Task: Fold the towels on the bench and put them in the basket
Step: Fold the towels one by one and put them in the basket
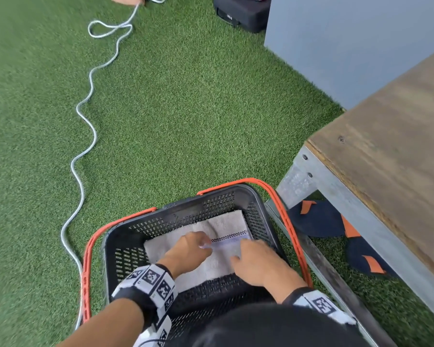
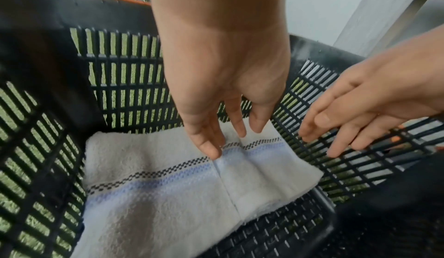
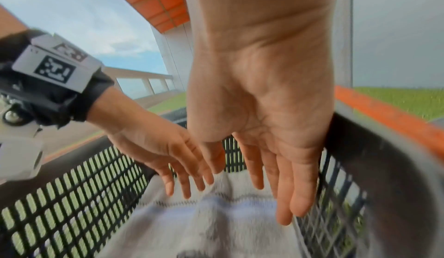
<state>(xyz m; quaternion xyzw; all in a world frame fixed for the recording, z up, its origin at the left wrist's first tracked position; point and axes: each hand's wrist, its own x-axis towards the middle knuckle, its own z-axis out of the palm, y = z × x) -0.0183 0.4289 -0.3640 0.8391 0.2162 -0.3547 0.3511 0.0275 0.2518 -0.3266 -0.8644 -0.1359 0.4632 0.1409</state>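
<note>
**Both hands open over a folded towel in the basket**

Both hands reach down into the basket with fingers straight and loosely spread, gripping nothing. Left hand [image 1: 189, 249] has its fingertips [image 2: 211, 150] touching the towel's striped band; right hand [image 1: 257, 261] hovers just beside it toward the right wall, and whether it touches the cloth cannot be told.

Green artificial turf [image 1: 173, 108] covers the ground. At right stands a wooden-topped bench [image 1: 391, 151] on a grey metal frame, with dark slippers [image 1: 318, 219] with orange marks under it. A white rope [image 1: 85, 136] snakes along the left.

Just left of the bench sits the black slatted basket [image 1: 125, 259] with orange handles [image 1: 283, 216]. The folded white towel [image 1: 226, 221] lies flat on its floor, filling the far part, long axis running left to right, its checkered and pale blue band [image 2: 153, 178] along that length.
</note>
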